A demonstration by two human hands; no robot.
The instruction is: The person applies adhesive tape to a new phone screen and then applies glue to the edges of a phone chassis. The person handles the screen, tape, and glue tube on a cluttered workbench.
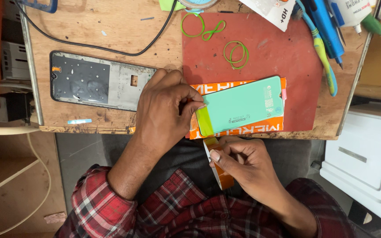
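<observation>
A mint-green phone-shaped panel [243, 105] with a yellow-green strip at its left end lies on an orange printed packet [261, 126] at the near edge of a red mat [283, 53]. My left hand [166, 110] pinches the panel's left end with fingertips. My right hand [243, 163], below the table edge, grips an orange and white strip [220, 174] that hangs down from under the panel.
A bare phone frame [98, 81] lies on the wooden bench [93, 31] to the left, with a black cable [111, 48] behind it. Green rubber bands [236, 53] rest on the mat. Tools and a blue-green toothbrush [323, 53] sit at the right. A white box [367, 163] stands beside the bench.
</observation>
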